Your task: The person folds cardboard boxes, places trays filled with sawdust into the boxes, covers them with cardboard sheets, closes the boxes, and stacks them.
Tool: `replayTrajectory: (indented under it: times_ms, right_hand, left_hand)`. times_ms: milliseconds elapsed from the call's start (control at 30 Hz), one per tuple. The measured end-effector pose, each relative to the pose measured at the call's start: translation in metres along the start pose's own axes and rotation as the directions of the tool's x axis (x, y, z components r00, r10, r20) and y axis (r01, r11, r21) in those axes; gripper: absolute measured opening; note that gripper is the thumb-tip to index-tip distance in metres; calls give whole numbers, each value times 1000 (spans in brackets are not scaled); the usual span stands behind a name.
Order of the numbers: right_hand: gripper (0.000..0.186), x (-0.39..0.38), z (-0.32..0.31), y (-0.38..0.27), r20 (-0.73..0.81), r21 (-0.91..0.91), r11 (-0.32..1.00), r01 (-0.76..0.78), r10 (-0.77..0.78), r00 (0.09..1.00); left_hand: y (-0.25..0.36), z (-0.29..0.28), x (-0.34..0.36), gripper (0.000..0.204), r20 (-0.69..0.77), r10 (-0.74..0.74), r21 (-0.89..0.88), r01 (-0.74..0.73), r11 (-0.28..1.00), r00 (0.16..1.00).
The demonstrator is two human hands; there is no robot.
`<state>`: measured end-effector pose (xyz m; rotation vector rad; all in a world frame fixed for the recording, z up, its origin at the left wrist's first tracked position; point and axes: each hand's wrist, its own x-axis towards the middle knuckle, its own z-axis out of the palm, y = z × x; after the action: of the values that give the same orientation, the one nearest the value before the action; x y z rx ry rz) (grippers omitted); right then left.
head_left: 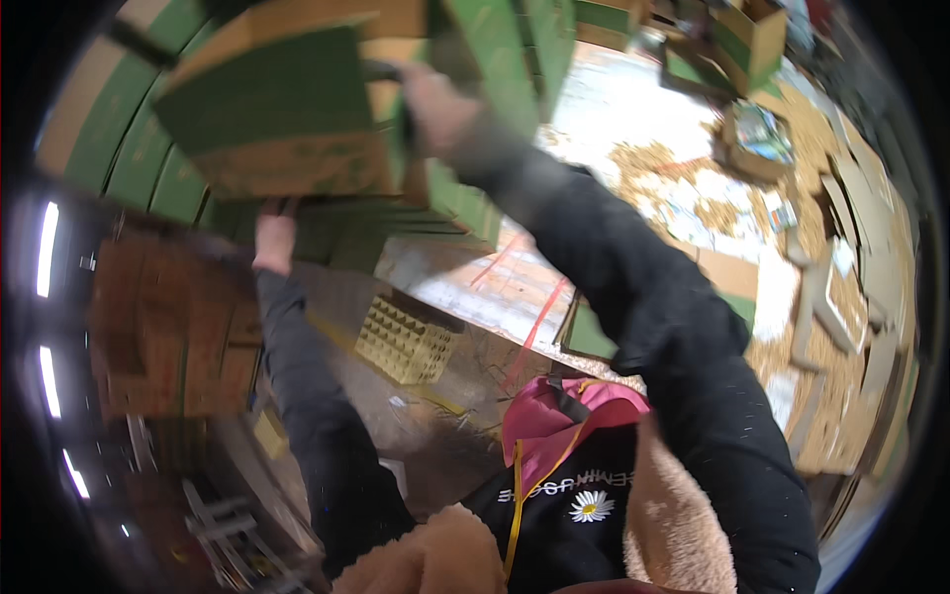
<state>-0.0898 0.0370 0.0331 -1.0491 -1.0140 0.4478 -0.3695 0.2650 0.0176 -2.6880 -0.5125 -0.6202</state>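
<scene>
- Cardboard, green with brown bands: this is the carton [267, 104], tilted; faint green marks show along its lower brown band.
- Location: it is beyond the left end of the pale platform [430, 265], before stacked cartons [131, 183]. I cannot tell whether anything besides my hands bears it.
- Left hand [275, 243]: my fingers meet the lower edge; their ends are hidden, so spread or closed cannot be confirmed.
- Right hand [442, 117]: my fingers bend toward the right side; blur hides any pinch.
- Handling: walls are probably stiff and dry, moderately grippy; weight depends on unseen contents.
- Hold: support the base, steady the opposite side; avoid crushing corners.
</scene>
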Motion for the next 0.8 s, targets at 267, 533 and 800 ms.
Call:
replayTrajectory:
  times_ms: [267,533,800]
  right_hand:
    - [99,2,2,-15,-365,-487,667,-564,431,825]
    - [47,-247,-258,37,-421,-820,131,-557,521,742]
    - [90,-466,-405,3,-734,-641,-323,-696,523,434]
  left_hand:
    - [176,-38,11,25,-810,-102,83,285,955,577]
    - [429,194,-48,48,778,-250,-599,800,-22,576]
    - [624,143,-42,46,528,-142,-522,452,723,837]
